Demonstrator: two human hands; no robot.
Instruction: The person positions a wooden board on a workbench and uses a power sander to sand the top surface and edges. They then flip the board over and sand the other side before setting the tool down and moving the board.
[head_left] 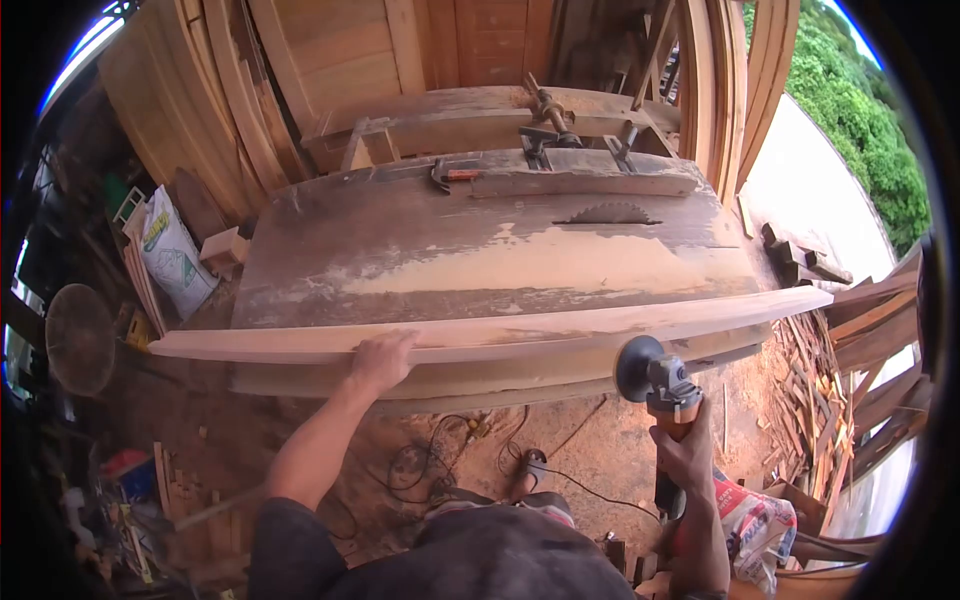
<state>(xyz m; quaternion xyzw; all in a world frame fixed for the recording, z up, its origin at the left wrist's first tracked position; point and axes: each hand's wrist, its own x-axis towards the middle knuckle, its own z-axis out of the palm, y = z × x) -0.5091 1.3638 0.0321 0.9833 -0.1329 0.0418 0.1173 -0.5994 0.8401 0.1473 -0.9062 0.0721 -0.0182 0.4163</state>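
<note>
A long pale wooden board [480, 335] lies along the near edge of the saw table [330, 250], with darker rough patches on its right half. My left hand [385, 362] grips the board's near edge left of its middle, fingers over the top. In my right hand [690, 450] is an angle grinder [675, 392], held by its body. Its dark round disc [637, 367] faces the board, close to the near edge right of the middle. The grinder's tail hangs down toward the floor.
A circular saw blade [612, 214] sticks up from the table behind the board. Beyond it lie a timber piece [585, 184], a hammer [440, 178] and a clamp [550, 110]. Cords [425, 460] cross the dusty floor; offcuts [810, 400] are heaped at right. A fan [82, 340] stands left.
</note>
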